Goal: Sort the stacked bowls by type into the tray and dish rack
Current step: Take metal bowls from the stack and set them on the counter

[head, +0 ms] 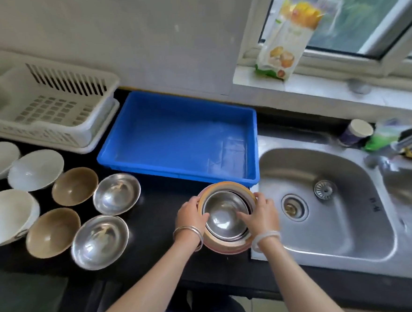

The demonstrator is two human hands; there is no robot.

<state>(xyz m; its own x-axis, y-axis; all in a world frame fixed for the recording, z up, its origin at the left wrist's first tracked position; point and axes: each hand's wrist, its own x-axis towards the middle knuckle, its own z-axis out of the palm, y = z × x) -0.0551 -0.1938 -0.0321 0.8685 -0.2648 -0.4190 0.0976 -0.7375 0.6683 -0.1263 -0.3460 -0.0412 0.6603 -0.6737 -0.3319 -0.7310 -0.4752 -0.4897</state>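
Head view: both hands on bowl stack (pixel 227 242), dark surface (pixel 155 208), just 6 o'clock of blue tray (pixel 131 146).
L hand (pixel 191 216) & R hand (pixel 261 215) fingers clamped on stack's rims; dish rack (pixel 86 130) at 10 o'clock.

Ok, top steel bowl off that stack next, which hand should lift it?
Probably the right hand: its fingers already reach inside the top steel bowl, while the left hand grips the stack's outer rim and can steady it. The blue tray sits just behind, within either hand's reach.
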